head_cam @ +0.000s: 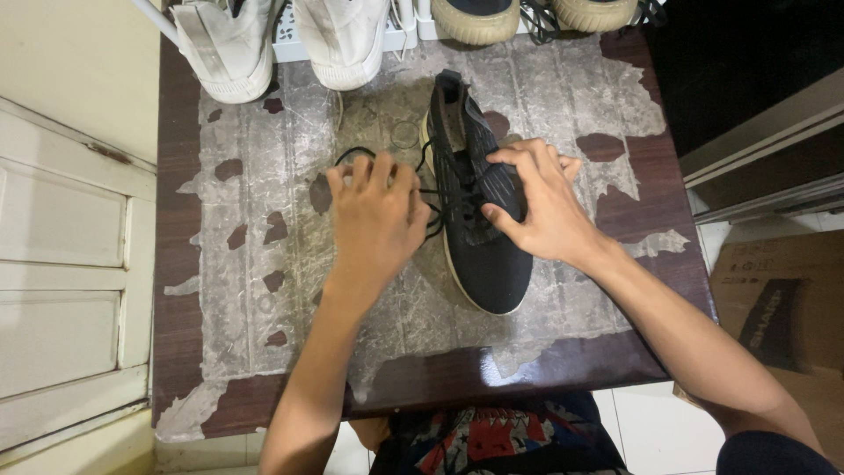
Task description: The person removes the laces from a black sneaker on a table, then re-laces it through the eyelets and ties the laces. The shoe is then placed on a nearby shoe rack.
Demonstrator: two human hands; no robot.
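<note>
White high-top shoes (281, 40) & tan-soled pair (532, 13) cut off at top; left hand (374, 220) pinches black lace (352, 156), right hand (536, 207) grips black knit sneaker (479, 237); lacing hidden.

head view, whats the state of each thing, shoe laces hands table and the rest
black shoe: lying on the table, toe toward the person
lace: loose, untied, trailing to the left
left hand: on the lace
right hand: pressing on the shoe's top
table: worn, surface peeling in patches
white shoes: standing at the far edge
tan-soled shoes: at the far edge, partly out of frame
</note>
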